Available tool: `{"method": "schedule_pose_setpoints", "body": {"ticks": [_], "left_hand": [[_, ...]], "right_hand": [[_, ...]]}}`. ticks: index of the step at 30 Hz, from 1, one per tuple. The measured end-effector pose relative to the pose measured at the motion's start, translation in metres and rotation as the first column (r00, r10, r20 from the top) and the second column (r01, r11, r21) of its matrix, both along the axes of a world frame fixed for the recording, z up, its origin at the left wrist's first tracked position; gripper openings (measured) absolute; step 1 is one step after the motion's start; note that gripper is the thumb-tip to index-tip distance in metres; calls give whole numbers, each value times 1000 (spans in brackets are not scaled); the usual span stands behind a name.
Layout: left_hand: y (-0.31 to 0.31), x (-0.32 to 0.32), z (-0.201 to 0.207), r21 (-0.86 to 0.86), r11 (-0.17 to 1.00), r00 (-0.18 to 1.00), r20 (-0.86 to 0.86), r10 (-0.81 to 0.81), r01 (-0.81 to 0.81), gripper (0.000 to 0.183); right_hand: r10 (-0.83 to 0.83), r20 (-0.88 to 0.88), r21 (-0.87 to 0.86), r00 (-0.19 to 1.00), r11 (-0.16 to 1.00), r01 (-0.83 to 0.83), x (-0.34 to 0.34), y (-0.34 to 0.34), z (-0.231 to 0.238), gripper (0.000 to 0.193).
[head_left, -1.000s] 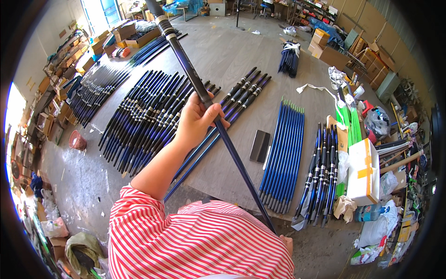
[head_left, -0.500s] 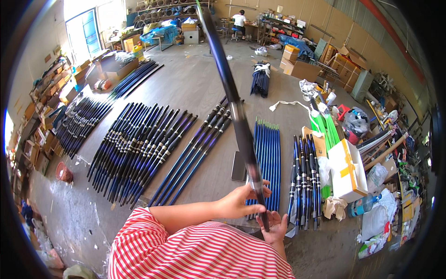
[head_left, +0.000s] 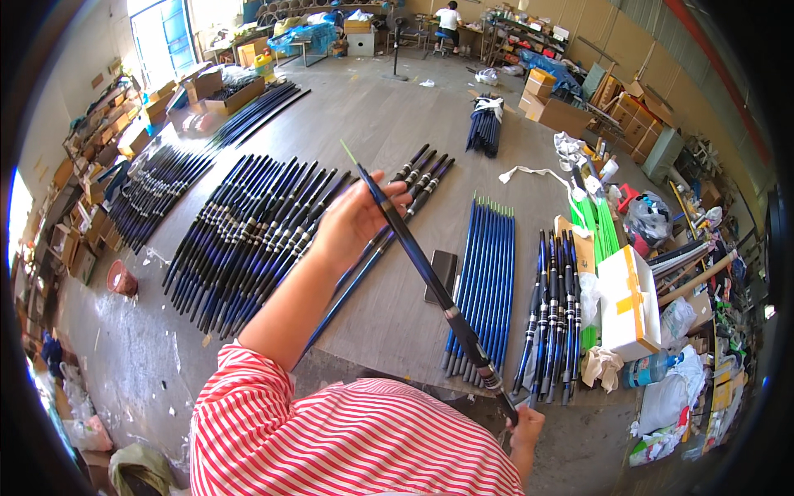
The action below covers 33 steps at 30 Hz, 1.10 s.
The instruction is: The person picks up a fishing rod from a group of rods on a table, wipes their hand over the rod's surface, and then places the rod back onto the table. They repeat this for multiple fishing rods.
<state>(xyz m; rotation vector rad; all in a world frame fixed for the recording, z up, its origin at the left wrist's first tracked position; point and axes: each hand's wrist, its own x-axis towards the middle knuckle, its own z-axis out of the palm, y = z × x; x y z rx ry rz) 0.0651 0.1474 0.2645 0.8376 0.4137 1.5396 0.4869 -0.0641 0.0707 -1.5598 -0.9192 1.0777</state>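
View: head camera, looking down over the person's red-and-white striped shirt (head_left: pixel 356 446) at a workshop floor (head_left: pixel 389 124).
Held item: a telescopic fishing rod (head_left: pixel 422 264), dark blue-black with a thin green tip at the upper left end. It runs diagonally from upper left to lower right, raised above the floor and in front of the person's chest.
Left hand: the left hand (head_left: pixel 356 217) is raised with the arm stretched forward. The palm faces the rod's upper section, with the fingers loosely curled around it; the thumb side is against the shaft.
Right hand: the right hand (head_left: pixel 524 423) is low at the right of the torso, closed around the thick butt end of the rod. Only the upper part of the fist is visible.
Floor, left: a wide row of dark rod sections (head_left: pixel 248 231) lies side by side, with a further row (head_left: pixel 153 194) nearer the left wall.
Floor, centre: a few dark rod sections (head_left: pixel 418 178) lie beyond the left hand; a small dark flat object (head_left: pixel 441 275) lies just under the held rod.
Floor, right: a row of blue rod blanks (head_left: pixel 488 281) lies parallel, next to a bundle of blue-black rods with white bands (head_left: pixel 554 314).
Right edge: a white carton with yellow tape (head_left: pixel 628 302), green rods (head_left: pixel 602 231) and mixed bags and clutter.
Background: cardboard boxes (head_left: pixel 550 103) and a seated person (head_left: pixel 449 18) at the far end.
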Motion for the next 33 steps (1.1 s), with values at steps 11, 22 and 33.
{"method": "schedule_pose_setpoints", "body": {"ticks": [11, 22, 33], "left_hand": [[7, -92, -15, -383, 870, 819, -357, -449, 310, 44], [-34, -58, -90, -499, 435, 187, -471, -862, 750, 51], [-63, 0, -122, -532, 257, 182, -189, -965, 807, 41]], "right_hand": [[-166, 417, 57, 894, 986, 156, 73, -31, 49, 31], [-406, 455, 302, 792, 908, 292, 150, -31, 94, 43], [-369, -467, 390, 804, 730, 561, 168, 24, 221, 61]]}}
